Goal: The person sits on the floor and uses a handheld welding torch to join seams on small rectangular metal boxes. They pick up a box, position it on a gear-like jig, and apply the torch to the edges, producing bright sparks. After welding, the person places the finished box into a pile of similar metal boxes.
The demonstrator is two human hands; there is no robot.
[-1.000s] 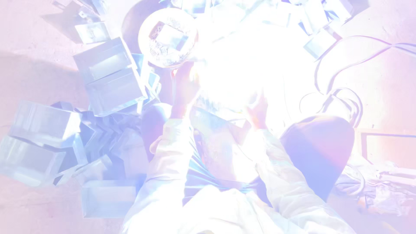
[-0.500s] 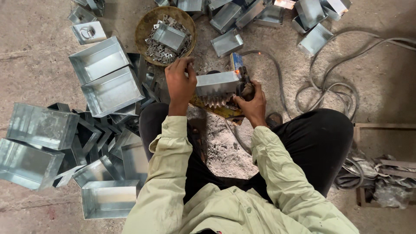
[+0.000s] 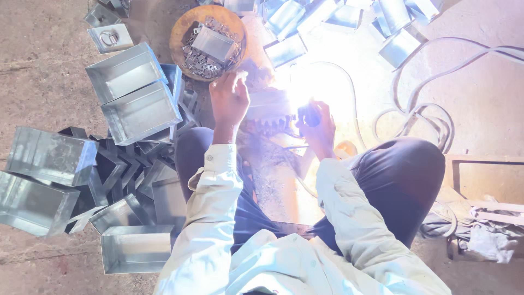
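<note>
The left hand point(image 3: 230, 100) pressed flat, fingers together, on a metal box point(image 3: 267, 104); the right hand point(image 3: 318, 123) was clamped round a dark welding handle point(image 3: 309, 114) beside the glare

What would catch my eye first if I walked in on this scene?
First the blinding white glare at top centre, just beyond the person's hands: the left hand rests on a metal piece and the right hand grips a dark tool. Next, the shiny open metal boxes heaped on the floor at left, and a round tray of small metal bits above.
</note>
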